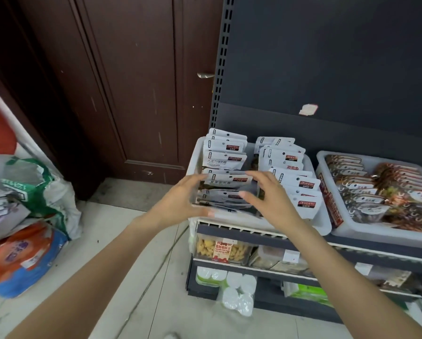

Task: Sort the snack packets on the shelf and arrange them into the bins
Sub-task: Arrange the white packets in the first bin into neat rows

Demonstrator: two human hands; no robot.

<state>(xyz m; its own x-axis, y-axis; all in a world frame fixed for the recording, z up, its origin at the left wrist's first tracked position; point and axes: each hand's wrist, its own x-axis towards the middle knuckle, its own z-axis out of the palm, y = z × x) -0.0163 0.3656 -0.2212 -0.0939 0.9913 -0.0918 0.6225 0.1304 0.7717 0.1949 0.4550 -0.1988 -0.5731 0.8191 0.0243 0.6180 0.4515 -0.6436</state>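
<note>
Brown door (141,94) (handle (205,75)); floor sacks (43,192)

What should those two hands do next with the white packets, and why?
Probably close both hands on the front few white packets and stand them upright. The left hand and right hand flank that slumped bunch in the left bin with open fingers, while the packets behind stand in tidy rows.

White snack packets (225,159) look glossy plastic film; their bin (315,222) is smooth translucent plastic; the shelf upright (221,69) is matt grey metal; the door (141,81) is scuffed dark wood.
</note>
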